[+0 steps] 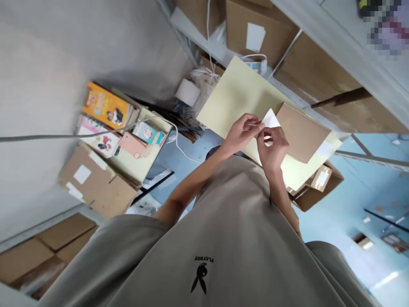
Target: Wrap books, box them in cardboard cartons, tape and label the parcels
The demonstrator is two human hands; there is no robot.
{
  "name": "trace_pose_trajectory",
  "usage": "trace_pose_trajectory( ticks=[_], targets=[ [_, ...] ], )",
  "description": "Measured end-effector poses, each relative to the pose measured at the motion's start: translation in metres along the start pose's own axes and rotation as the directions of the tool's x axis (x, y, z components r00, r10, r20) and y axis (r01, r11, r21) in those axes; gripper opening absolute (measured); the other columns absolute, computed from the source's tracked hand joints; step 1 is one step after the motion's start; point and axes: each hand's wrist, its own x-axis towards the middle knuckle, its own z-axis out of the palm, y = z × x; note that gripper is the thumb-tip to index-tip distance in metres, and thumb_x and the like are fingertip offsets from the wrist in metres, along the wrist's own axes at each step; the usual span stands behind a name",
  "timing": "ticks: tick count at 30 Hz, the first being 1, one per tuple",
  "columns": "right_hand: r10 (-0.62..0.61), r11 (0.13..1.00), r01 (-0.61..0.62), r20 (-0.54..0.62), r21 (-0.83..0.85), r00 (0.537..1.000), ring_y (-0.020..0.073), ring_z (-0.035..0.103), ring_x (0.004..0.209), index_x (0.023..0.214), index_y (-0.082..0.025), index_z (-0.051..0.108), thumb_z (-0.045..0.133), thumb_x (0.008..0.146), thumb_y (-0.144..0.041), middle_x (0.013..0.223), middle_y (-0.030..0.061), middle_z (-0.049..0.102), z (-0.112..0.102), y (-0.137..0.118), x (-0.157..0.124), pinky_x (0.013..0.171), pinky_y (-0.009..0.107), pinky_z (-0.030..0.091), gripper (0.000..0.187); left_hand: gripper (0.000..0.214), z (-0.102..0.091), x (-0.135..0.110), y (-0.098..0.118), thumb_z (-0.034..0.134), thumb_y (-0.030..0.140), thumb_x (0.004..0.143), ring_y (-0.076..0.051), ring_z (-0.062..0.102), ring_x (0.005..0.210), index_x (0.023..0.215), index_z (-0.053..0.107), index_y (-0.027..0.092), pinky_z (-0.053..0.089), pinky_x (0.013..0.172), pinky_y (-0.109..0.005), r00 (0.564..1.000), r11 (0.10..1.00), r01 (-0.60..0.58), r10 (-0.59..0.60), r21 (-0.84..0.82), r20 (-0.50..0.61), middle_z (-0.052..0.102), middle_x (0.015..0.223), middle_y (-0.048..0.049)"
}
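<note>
The pale-yellow tabletop [223,100] supports a flat cardboard box [302,134] at right. The left hand [242,134] and right hand [274,147] pinch a white paper slip [271,119] just left of the box.

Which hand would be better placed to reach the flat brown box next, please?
Probably the right hand: it is right beside the flat brown box, while the left hand is farther away. Both hands are at the white paper, so the right would likely need to let go first.
</note>
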Motion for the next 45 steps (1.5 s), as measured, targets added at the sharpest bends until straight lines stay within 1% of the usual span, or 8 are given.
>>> trace_pose_trajectory(
  ticks=[4, 9, 16, 22, 30, 35, 39, 45],
  targets=[
    [-0.119, 0.991, 0.106, 0.171, 0.081, 0.978, 0.0199, 0.072, 0.080, 0.107, -0.027, 0.080, 0.065, 0.113, -0.041, 0.106, 0.0066, 0.079, 0.001, 0.009, -0.006, 0.078, 0.037, 0.065, 0.022, 0.045, 0.005, -0.023, -0.005, 0.089, 0.065, 0.100, -0.021, 0.082, 0.105, 0.109, 0.071, 0.024, 0.068, 0.095, -0.034, 0.975, 0.999, -0.040, 0.038, -0.003, -0.218, 0.082, 0.114, -0.0067],
    [-0.198, 0.969, 0.132, 0.339, 0.207, 0.920, 0.0212, 0.077, 0.087, 0.116, -0.029, 0.084, 0.072, 0.112, -0.046, 0.107, 0.0054, 0.080, -0.011, 0.028, -0.021, 0.079, 0.036, 0.065, 0.021, 0.040, 0.016, -0.064, -0.008, 0.085, 0.064, 0.103, -0.021, 0.080, 0.104, 0.107, 0.070, 0.027, 0.071, 0.092, -0.037, 0.883, 0.998, 0.056, -0.037, 0.027, -0.468, 0.080, 0.106, -0.0038],
    [0.040, 0.971, -0.097, 0.254, 0.217, 0.966, 0.0214, 0.076, 0.083, 0.107, -0.025, 0.085, 0.071, 0.110, -0.063, 0.105, 0.0084, 0.082, -0.049, 0.108, -0.014, 0.076, 0.036, 0.064, 0.040, 0.044, 0.039, -0.096, -0.024, 0.074, 0.072, 0.104, -0.022, 0.080, 0.105, 0.106, 0.069, 0.029, 0.072, 0.093, -0.037, 0.843, 0.983, 0.144, -0.060, 0.117, -0.534, 0.077, 0.104, -0.0045],
    [0.232, 0.916, -0.290, 0.223, 0.279, 0.947, 0.0209, 0.075, 0.082, 0.103, -0.024, 0.084, 0.075, 0.106, -0.066, 0.101, 0.0074, 0.084, -0.074, 0.161, -0.024, 0.083, 0.039, 0.065, 0.043, 0.041, 0.073, -0.080, -0.027, 0.081, 0.067, 0.101, -0.020, 0.080, 0.108, 0.105, 0.069, 0.028, 0.070, 0.093, -0.032, 0.888, 0.981, 0.171, -0.111, 0.097, -0.445, 0.078, 0.101, -0.0033],
    [0.462, 0.794, -0.451, 0.079, 0.407, 0.883, 0.0175, 0.069, 0.076, 0.098, -0.024, 0.081, 0.081, 0.101, -0.067, 0.095, 0.0043, 0.083, -0.119, 0.188, -0.044, 0.081, 0.037, 0.064, 0.044, 0.045, 0.138, -0.027, -0.022, 0.078, 0.072, 0.101, -0.019, 0.080, 0.103, 0.109, 0.069, 0.029, 0.067, 0.085, -0.030, 0.978, 0.939, 0.191, -0.158, 0.286, -0.135, 0.077, 0.097, -0.0027],
    [0.567, 0.748, -0.495, -0.038, 0.442, 0.823, 0.0180, 0.069, 0.077, 0.102, -0.022, 0.080, 0.075, 0.103, -0.067, 0.092, 0.0039, 0.079, -0.138, 0.201, -0.056, 0.076, 0.035, 0.061, 0.045, 0.037, 0.167, -0.004, -0.021, 0.081, 0.063, 0.102, -0.016, 0.080, 0.099, 0.103, 0.069, 0.028, 0.066, 0.081, -0.025, 0.978, 0.924, 0.209, -0.203, 0.319, -0.051, 0.076, 0.096, -0.0018],
    [0.609, 0.709, -0.503, -0.070, 0.494, 0.790, 0.0177, 0.067, 0.074, 0.099, -0.022, 0.077, 0.074, 0.102, -0.065, 0.085, 0.0015, 0.074, -0.139, 0.201, -0.058, 0.071, 0.033, 0.057, 0.042, 0.035, 0.169, 0.005, -0.022, 0.079, 0.062, 0.103, -0.015, 0.079, 0.098, 0.102, 0.067, 0.029, 0.066, 0.079, -0.024, 0.978, 0.921, 0.195, -0.208, 0.338, 0.003, 0.075, 0.097, -0.0014],
    [0.588, 0.680, -0.483, -0.016, 0.552, 0.808, 0.0174, 0.065, 0.072, 0.090, -0.024, 0.072, 0.077, 0.100, -0.064, 0.076, -0.0006, 0.068, -0.123, 0.185, -0.045, 0.070, 0.033, 0.057, 0.042, 0.044, 0.147, 0.010, -0.019, 0.077, 0.071, 0.100, -0.017, 0.077, 0.096, 0.101, 0.064, 0.029, 0.065, 0.077, -0.026, 0.983, 0.925, 0.152, -0.178, 0.349, 0.044, 0.072, 0.093, -0.0017]
  ],
)
